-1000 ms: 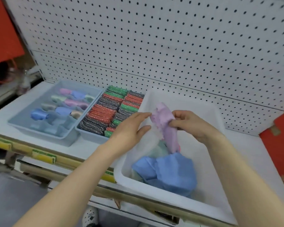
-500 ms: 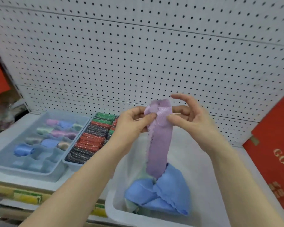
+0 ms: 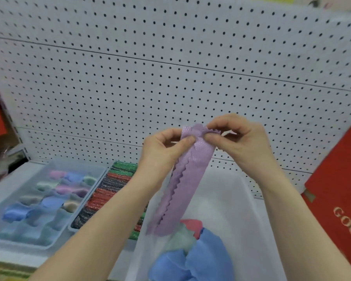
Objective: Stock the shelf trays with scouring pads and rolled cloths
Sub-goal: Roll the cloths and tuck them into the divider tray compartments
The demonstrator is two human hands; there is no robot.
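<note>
purple cloth (image 3: 182, 185) held hanging above white bin (image 3: 234, 199), top edge pinched by left hand (image 3: 160, 153) and right hand (image 3: 241, 145), fingers curled. risk: lengthwise fold lost if pinch loosened; roll left too slack for divided tray (image 3: 49, 245).

The left forearm (image 3: 101, 230) and right forearm (image 3: 304, 220) are reaching up from the lower corners of the view, angling inward. The left hand (image 3: 162, 151) is pinching the top left edge of a purple cloth (image 3: 182, 185) between thumb and curled forefinger. The right hand (image 3: 239, 142) is pinching the cloth's top right edge, thumb in front, its other fingers (image 3: 227, 123) curling over above.
</note>
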